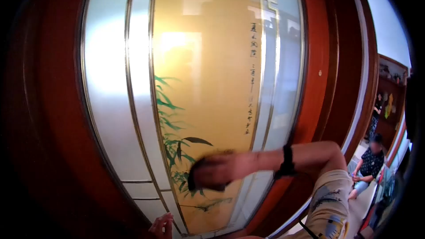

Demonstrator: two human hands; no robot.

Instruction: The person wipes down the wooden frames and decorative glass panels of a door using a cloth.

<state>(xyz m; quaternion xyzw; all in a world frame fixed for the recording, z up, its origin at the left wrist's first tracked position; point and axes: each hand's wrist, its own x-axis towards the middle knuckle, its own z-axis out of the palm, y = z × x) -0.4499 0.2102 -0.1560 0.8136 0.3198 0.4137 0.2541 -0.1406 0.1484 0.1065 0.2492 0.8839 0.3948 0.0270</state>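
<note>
My right hand [217, 170], smeared by motion, is pressed around a dark cloth [193, 178] over the lower part of a decorated glass door panel [208, 84]. The cloth is bunched up and mostly hidden under the fingers; its exact kind is hard to make out. Green painted bamboo leaves [170, 106] run down the panel's left side, partly covered by this hand. A black band [287, 161] circles my right wrist. Low in the view, near the panel's bottom left corner, my left hand [162, 226] shows only in part, with its fingers apart and nothing visible in them.
A reddish-brown wooden frame [315, 62] surrounds the panel. To the right, beyond the door edge, a person [369, 163] sits in another room, with a wooden shelf [392, 73] behind. A thin dark cord [307, 230] hangs near my right sleeve.
</note>
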